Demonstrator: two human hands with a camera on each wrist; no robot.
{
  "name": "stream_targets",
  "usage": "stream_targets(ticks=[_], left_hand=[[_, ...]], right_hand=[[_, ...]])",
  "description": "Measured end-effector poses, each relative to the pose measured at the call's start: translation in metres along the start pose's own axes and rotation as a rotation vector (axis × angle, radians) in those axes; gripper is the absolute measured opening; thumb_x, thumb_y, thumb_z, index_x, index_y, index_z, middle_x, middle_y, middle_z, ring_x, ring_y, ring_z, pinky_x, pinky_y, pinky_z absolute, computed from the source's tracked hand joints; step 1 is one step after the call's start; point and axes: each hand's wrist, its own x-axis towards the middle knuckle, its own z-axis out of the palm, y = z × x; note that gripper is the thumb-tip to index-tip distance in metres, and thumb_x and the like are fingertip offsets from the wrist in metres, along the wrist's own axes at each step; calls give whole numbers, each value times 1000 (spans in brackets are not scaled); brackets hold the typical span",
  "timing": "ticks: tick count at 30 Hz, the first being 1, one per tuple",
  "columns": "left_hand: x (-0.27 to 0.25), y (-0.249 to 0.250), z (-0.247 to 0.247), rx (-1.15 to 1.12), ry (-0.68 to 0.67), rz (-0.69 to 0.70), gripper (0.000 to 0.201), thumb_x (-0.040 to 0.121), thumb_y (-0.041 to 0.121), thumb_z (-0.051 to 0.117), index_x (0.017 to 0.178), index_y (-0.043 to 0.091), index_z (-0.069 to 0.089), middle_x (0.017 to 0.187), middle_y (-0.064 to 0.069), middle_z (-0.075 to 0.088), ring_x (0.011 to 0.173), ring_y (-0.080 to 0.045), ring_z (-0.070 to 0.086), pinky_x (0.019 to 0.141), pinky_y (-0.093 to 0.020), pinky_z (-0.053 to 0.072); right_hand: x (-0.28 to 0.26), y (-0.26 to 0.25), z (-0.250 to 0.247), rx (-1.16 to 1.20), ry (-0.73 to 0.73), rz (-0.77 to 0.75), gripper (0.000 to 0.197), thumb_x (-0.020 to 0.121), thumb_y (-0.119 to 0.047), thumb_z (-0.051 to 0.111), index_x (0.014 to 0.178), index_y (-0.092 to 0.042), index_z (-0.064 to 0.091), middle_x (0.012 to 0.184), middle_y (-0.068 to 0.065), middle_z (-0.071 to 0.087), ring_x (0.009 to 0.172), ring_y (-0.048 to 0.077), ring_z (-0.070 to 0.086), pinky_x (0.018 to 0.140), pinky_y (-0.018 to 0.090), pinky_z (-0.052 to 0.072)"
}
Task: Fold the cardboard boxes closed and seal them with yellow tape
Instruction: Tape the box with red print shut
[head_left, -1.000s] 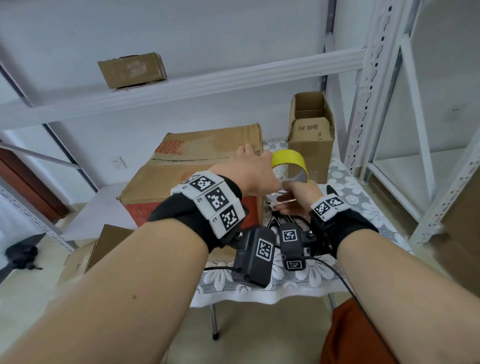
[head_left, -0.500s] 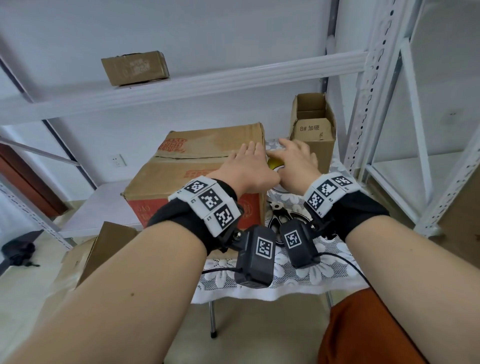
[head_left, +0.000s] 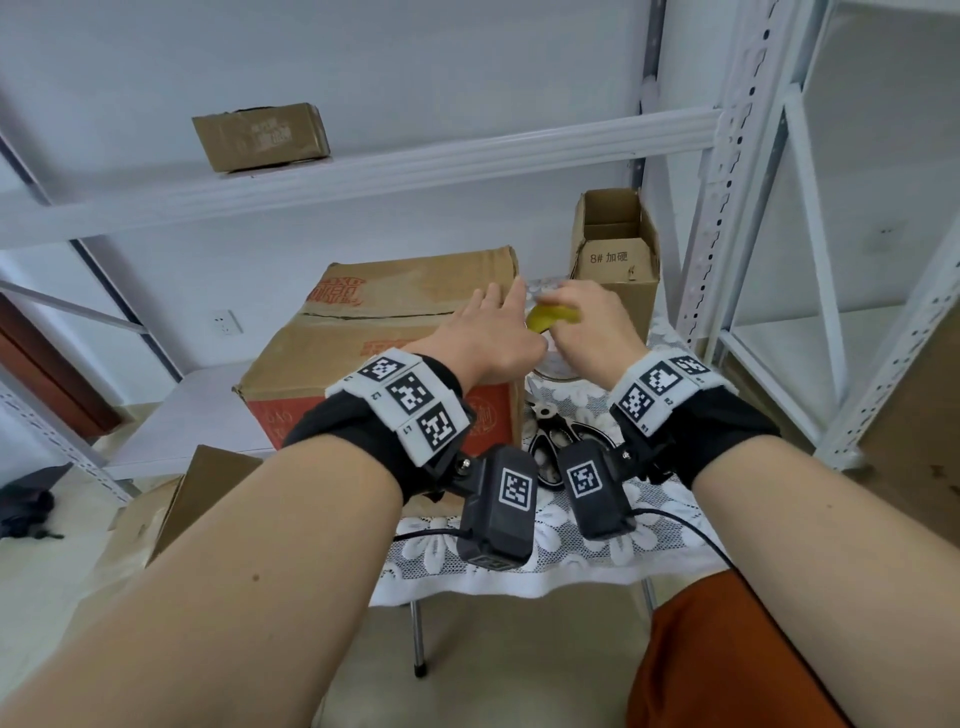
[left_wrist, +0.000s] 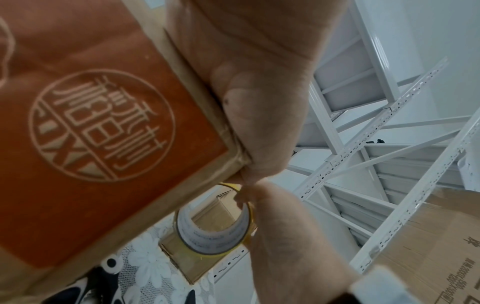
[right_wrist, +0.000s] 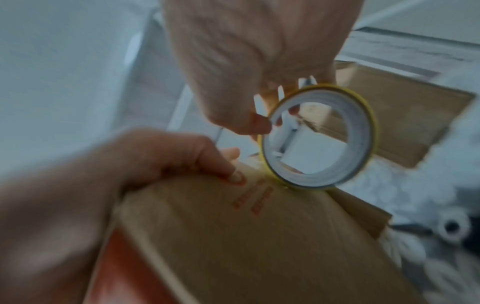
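A big cardboard box (head_left: 374, 338) with red print stands on the table, its top flaps folded down. My left hand (head_left: 493, 322) lies on its top right edge with fingers straight, and the thumb presses the box (right_wrist: 246, 236) near the corner. My right hand (head_left: 582, 322) grips the yellow tape roll (head_left: 553, 316) right beside the left hand. In the right wrist view the roll (right_wrist: 306, 181) touches the box's top edge. The left wrist view shows the roll (left_wrist: 207, 240) below the box corner (left_wrist: 103, 123). A small box (head_left: 618, 265) stands open behind.
Black-handled scissors (head_left: 550, 447) lie on the lace cloth (head_left: 571, 545) near my wrists. White metal shelving (head_left: 717, 234) rises at the right and behind, with a small box (head_left: 260, 137) on a shelf. Flat cardboard (head_left: 197, 493) leans on the floor at the left.
Both hands have moved away from me to the big box's top right edge. The tape roll, held up in the air a second ago, now sits low against that edge.
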Motion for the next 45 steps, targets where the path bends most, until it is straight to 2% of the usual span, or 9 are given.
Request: stream_targets(ticks=[3, 6, 8, 11, 18, 24, 28, 38, 45], left_hand=[[-2, -1, 0, 16, 11, -5, 75, 98, 31, 36, 155, 13, -9, 163, -9, -9, 150, -23, -8, 120, -38, 1], [-2, -1, 0, 25, 13, -11, 75, 98, 32, 35, 155, 10, -8, 163, -9, -9, 150, -23, -8, 121, -38, 2], [-2, 0, 0, 30, 8, -14, 74, 98, 32, 35, 155, 10, -8, 163, -8, -10, 150, -22, -8, 120, -38, 2], [-3, 0, -1, 38, 13, -19, 73, 99, 33, 35, 155, 11, -7, 163, -8, -10, 150, -22, -8, 120, -38, 2], [-3, 1, -1, 28, 27, -10, 72, 100, 33, 34, 155, 11, -6, 163, -9, -8, 151, -23, -6, 120, -38, 2], [-3, 1, -1, 32, -5, 17, 66, 98, 32, 34, 156, 31, 3, 163, -11, -5, 150, -27, -7, 120, -44, 3], [3, 0, 3, 39, 12, 11, 66, 93, 33, 40, 155, 26, 17, 157, -14, 18, 148, -31, 8, 119, -47, 14], [0, 0, 4, 27, 32, -14, 75, 97, 30, 36, 155, 7, -6, 163, -11, -7, 151, -25, -5, 121, -38, 3], [2, 0, 1, 90, -1, 25, 64, 93, 28, 39, 154, 28, 18, 162, -15, 5, 150, -32, -1, 119, -47, 8]], right_hand=[[1, 5, 0, 334, 67, 165, 41, 90, -18, 50, 130, -9, 56, 136, 9, 54, 125, 24, 49, 107, 38, 37], [4, 5, -3, 528, 71, 277, 30, 91, -30, 54, 104, -5, 65, 106, 10, 66, 97, 23, 59, 88, 36, 46], [10, 7, -5, 539, 85, 331, 38, 88, -35, 57, 91, 1, 66, 76, 3, 60, 73, 17, 53, 70, 30, 42], [18, 13, -3, 424, 54, 336, 49, 76, -40, 68, 75, 9, 66, 62, 6, 46, 63, 18, 43, 63, 33, 36], [27, 18, -15, 299, 96, 256, 29, 75, -31, 72, 61, -12, 56, 66, 8, 48, 68, 17, 46, 64, 30, 37], [29, 15, -6, 219, 1, 239, 33, 77, -32, 70, 72, 1, 68, 67, 9, 52, 67, 19, 46, 64, 30, 37], [34, 4, 3, 78, -53, 205, 39, 80, -29, 65, 51, -15, 43, 53, 1, 38, 55, 17, 36, 53, 29, 26], [32, 6, 18, -69, -115, 166, 30, 87, -28, 59, 80, -2, 70, 77, 11, 66, 70, 24, 57, 64, 31, 43], [37, 13, 22, 27, -103, 206, 37, 92, -21, 52, 57, -8, 50, 59, 6, 50, 58, 22, 45, 58, 31, 34]])
